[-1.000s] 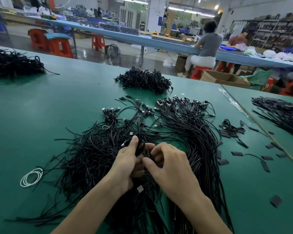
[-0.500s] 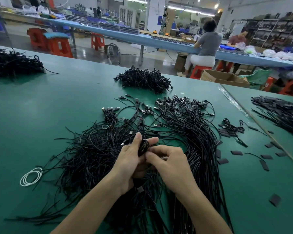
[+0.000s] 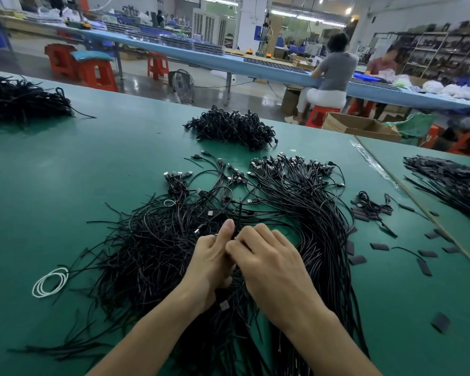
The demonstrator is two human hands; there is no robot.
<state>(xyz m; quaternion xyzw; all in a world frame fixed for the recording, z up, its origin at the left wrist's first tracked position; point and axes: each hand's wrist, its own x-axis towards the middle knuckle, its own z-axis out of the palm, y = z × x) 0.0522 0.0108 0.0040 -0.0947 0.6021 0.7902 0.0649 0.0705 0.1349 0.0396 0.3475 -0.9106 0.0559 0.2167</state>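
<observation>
Both hands meet over the loose cable pile [image 3: 310,213] in the middle of the green desk [image 3: 79,172], working on one black cable [image 3: 236,233] of which only a sliver shows between them. The left hand [image 3: 209,264] grips it with fingers curled and thumb raised. The right hand [image 3: 269,264] has its fingers bent down tight against that thumb and seems to pinch the same cable, though the contact is hidden. The step looks like binding the cable into a small bundle, like those in the heap [image 3: 234,126] further back. To do it well, the left hand should clamp the loops flat so none springs free. The right should draw the wrap snug around the middle, lifted clear of the pile, so no neighbouring strand is caught.
</observation>
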